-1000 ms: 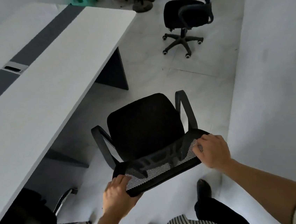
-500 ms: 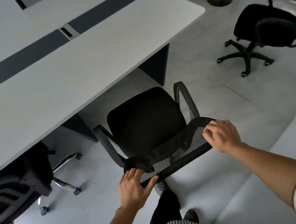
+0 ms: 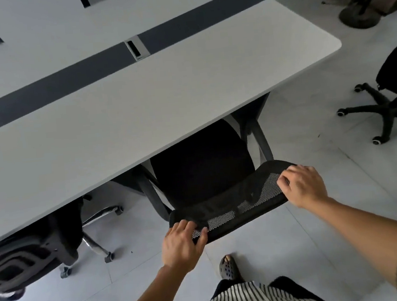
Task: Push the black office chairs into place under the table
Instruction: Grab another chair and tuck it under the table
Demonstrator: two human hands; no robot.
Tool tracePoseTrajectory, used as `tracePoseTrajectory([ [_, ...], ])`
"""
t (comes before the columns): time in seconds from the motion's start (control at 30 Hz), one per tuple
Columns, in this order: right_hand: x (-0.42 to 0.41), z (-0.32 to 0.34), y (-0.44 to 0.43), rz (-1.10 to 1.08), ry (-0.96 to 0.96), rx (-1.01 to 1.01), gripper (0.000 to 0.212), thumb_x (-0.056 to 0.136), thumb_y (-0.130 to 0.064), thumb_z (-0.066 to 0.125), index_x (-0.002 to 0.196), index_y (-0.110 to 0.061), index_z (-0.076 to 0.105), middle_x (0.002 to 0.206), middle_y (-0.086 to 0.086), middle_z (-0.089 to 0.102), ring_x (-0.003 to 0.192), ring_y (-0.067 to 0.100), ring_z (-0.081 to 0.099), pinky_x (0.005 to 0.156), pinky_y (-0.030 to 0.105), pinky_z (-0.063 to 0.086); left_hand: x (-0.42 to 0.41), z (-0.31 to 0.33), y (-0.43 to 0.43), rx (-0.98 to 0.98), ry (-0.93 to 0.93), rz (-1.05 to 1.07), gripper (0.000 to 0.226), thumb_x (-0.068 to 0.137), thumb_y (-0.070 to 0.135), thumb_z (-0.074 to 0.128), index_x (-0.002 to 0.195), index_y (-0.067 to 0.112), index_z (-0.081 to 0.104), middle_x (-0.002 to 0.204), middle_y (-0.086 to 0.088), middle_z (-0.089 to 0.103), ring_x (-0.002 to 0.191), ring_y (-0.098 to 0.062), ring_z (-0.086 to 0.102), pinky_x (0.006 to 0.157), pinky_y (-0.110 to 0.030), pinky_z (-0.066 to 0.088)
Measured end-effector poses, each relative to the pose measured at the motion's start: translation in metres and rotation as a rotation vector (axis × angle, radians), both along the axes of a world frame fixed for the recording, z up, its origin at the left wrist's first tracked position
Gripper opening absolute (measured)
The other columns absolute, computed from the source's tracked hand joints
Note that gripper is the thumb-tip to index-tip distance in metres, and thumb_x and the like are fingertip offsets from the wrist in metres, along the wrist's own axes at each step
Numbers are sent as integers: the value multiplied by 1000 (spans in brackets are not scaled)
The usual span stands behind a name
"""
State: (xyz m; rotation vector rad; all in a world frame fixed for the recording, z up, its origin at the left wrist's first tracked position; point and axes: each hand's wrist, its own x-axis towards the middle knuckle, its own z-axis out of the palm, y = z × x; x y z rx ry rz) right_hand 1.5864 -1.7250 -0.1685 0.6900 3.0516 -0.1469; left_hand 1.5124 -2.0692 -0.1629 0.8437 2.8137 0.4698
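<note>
A black office chair (image 3: 201, 167) with a mesh back stands right in front of me, its seat front and armrests tucked under the edge of the long white table (image 3: 124, 104). My left hand (image 3: 182, 246) grips the left end of the chair's mesh backrest. My right hand (image 3: 301, 186) grips the right end of the same backrest. A second black chair (image 3: 29, 251) sits at the left, partly under the table. A third black chair (image 3: 392, 95) stands apart on the open floor at the right.
A dark strip with a cable port (image 3: 137, 48) runs down the table's middle. A round stand base (image 3: 360, 17) and clutter sit at the far right corner. My sandalled foot (image 3: 227, 267) is just behind the chair on the pale tiled floor.
The chair has rolled forward toward the table, so its seat front and armrests now sit under the edge. Both hands stayed on the backrest. My view turned left over the table.
</note>
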Motion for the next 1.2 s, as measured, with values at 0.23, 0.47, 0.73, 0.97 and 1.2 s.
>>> tracePoseTrajectory([
  [0.23,-82,1,32,34,17,4,46,82,-36,32,68,-13,69,74,7,68,72,31,60,69,37,38,-73,-1,34,-39,-26,74,47,88,56,29,88,22,62,82,5,61,78,-19,57,60,-33,46],
  [0.47,-166,-2,80,136,2,8,43,82,-38,35,68,-17,70,73,4,67,71,30,61,68,36,38,-126,1,77,-11,-2,175,43,87,53,33,86,21,62,79,6,60,73,-18,57,53,-27,37],
  [0.73,-187,-1,100,243,16,-32,31,80,-37,44,66,-22,67,70,-2,64,69,25,59,67,33,33,-145,-1,93,29,52,169,48,91,51,34,83,15,64,76,3,63,68,-19,59,55,-28,43],
  [0.97,-195,-2,103,219,58,-51,33,81,-38,43,69,-20,68,74,-2,67,71,24,61,70,35,39,-156,4,93,38,-6,152,40,89,46,41,77,14,63,70,3,61,64,-20,58,54,-31,46],
  [1.2,-206,16,85,38,34,-159,27,83,-31,48,74,-19,70,79,-1,71,78,26,64,76,36,41,-173,17,80,-4,-155,151,39,86,52,40,88,24,66,85,9,63,79,-13,59,62,-28,46],
])
